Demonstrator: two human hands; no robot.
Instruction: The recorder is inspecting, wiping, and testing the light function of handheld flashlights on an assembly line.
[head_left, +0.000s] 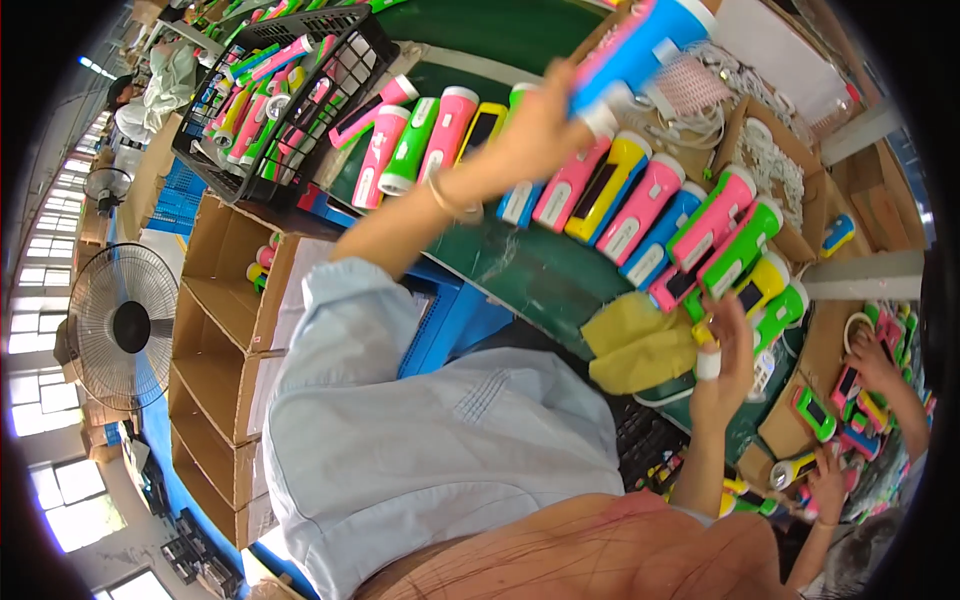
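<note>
I work at a green table [520, 262] with a scuffed top, its far stretch crossed by a pale strip. On my left a black mesh crate [376, 45] sits heaped with flashlights, and below it stands a cardboard rack [265, 335] with open compartments. Beyond that the room runs off to bright windows [82, 515], curved by the lens, with a large fan [130, 325] in front of them and a smaller fan [107, 188] farther back.

Counting now: two fans, one crate, one rack. In the row across the table I make out five flashlights left of my forearm, the middle one a green flashlight [410, 145], plus part of another behind my arm. Right of it come two blue, three pink, one yellow-and-blue and one green, then a tighter bunch by my other hand, where a yellow flashlight [765, 283] shows.

My left hand [535, 130] is closed around the near end of a blue flashlight [655, 50], raised above the row (it is blurred, so a second piece may be with it). My right hand [728, 350], white wrap [707, 362] on one digit, is partly open, fingers bent at the bunch; whether it grips anything, I cannot tell. Beside it lies one yellow cloth [640, 350]. Farther right, a co-worker's two hands [826, 485] are among more flashlights.
</note>
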